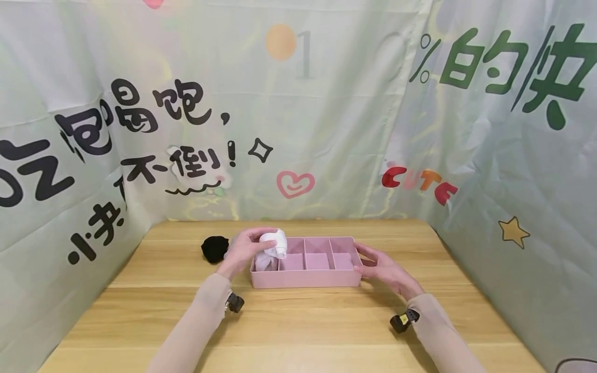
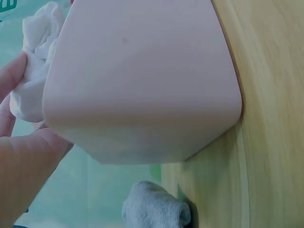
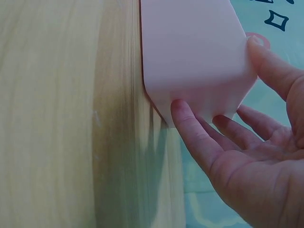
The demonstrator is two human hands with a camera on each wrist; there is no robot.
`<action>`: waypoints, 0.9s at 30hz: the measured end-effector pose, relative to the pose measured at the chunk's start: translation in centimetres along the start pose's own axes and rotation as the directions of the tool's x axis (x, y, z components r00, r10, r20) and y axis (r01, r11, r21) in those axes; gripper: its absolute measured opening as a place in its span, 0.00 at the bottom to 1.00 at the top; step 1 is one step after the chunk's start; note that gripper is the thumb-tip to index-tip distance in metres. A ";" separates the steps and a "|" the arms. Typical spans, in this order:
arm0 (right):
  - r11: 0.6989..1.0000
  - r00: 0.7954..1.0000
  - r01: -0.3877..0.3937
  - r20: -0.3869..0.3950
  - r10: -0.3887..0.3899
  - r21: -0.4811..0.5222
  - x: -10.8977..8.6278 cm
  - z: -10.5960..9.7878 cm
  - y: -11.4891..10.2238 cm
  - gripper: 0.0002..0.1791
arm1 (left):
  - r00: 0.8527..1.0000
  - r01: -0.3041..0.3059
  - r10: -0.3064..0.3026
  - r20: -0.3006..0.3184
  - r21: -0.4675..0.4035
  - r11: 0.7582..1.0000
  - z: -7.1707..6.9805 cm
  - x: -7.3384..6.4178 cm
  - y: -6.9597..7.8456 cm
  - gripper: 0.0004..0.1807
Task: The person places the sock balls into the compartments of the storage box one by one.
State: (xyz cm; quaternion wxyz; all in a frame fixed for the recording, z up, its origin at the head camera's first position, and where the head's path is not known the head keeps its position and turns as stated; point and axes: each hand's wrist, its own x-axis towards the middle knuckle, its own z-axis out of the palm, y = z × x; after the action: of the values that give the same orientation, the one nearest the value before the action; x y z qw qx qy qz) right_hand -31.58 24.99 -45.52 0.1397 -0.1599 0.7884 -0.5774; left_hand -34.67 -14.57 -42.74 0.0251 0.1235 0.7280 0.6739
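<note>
My left hand [image 1: 242,252] pinches a white rolled sock [image 1: 275,243] between thumb and fingers, over the left end of a pink divided box [image 1: 305,278]. The same white roll shows beside the box's upper edge in the left wrist view. A pale greyish bundle [image 1: 266,262] shows in the leftmost compartment beneath it. At the box's right end is my right hand [image 1: 384,269], thumb at the top near corner and fingers spread against the end wall. Left of the box lie a black rolled bundle [image 1: 215,249] and a grey rolled sock [image 2: 154,206], mostly hidden behind my left hand in the head view.
The box stands on a wooden table [image 1: 308,326], its other compartments showing bare pink bottoms. Printed cloth curtains [image 1: 326,129] hang behind the table and along both sides. A small black device [image 1: 404,320] sits on each wrist.
</note>
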 end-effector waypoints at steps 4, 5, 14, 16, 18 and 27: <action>1.000 1.000 -0.003 -0.004 0.003 -0.016 0.0 0.0 0.0 0.44 | 1.000 -0.004 0.005 0.021 -0.029 1.000 0.6 0.1 0.0 0.24; 1.000 1.000 0.000 -0.003 0.000 -0.018 0.0 0.0 -0.1 0.44 | 1.000 -0.004 0.005 0.024 -0.037 0.999 0.8 0.2 -0.1 0.24; 1.000 1.000 -0.017 -0.006 0.016 -0.022 0.0 0.1 -0.1 0.44 | 0.995 -0.023 0.024 0.093 -0.010 1.000 1.6 0.3 -0.3 0.23; 1.000 1.000 -0.018 -0.001 0.018 -0.009 0.0 0.1 -0.2 0.44 | 0.995 -0.022 0.022 0.101 0.005 1.000 1.8 0.3 -0.3 0.23; 1.000 1.000 -0.008 0.008 0.008 0.006 -0.1 0.1 -0.1 0.44 | 0.994 -0.028 0.026 0.103 0.015 0.999 2.0 0.3 -0.3 0.23; 0.999 1.000 0.003 0.018 -0.003 0.035 -0.1 0.1 -0.1 0.44 | 0.995 -0.025 0.021 0.096 0.036 0.999 2.6 0.5 -0.6 0.22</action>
State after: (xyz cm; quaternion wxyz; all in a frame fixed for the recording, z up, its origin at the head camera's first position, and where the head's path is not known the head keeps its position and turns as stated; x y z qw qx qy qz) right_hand -31.48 24.95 -45.44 0.1486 -0.1638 0.7766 -0.5900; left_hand -34.74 -11.93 -43.51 0.0497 0.1643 0.7368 0.6540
